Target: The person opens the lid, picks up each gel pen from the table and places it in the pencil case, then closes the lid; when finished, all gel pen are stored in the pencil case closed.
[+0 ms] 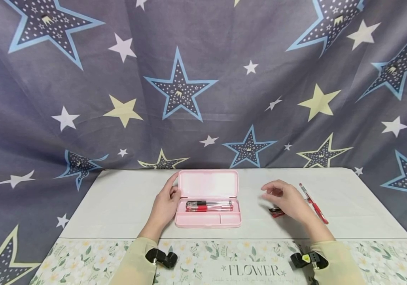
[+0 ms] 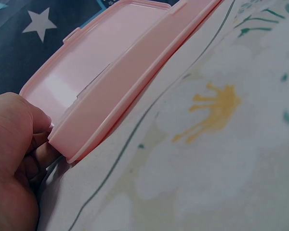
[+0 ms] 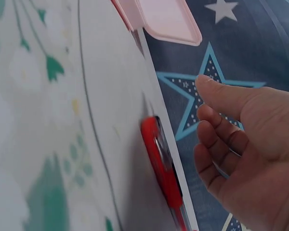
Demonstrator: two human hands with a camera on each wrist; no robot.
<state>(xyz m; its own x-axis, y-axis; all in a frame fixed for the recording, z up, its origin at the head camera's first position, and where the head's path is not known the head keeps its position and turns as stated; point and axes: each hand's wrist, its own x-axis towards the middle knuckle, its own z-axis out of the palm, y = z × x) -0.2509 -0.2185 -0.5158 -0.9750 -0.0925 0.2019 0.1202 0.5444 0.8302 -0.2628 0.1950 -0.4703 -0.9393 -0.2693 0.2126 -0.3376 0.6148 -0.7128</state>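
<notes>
A pink pencil case (image 1: 197, 219) stands with its lid (image 1: 208, 183) raised, and several black and red pens (image 1: 209, 208) lie in its rear compartment. My left hand (image 1: 165, 202) holds the left side of the case, thumb and fingers at its corner (image 2: 60, 147) in the left wrist view. To the right of the case, my right hand (image 1: 288, 201) hovers above the table with loosely bent fingers and nothing in them. Below it lie black and red pens (image 1: 277, 214), partly hidden by the hand. Beside them rests a red pen (image 1: 315, 206).
The white table (image 1: 118, 206) has a floral mat (image 1: 203, 253) with the word FLOWER along its front. A dark star-patterned cloth (image 1: 207, 99) hangs behind the table. The case's front compartment has a small divider (image 1: 220, 218).
</notes>
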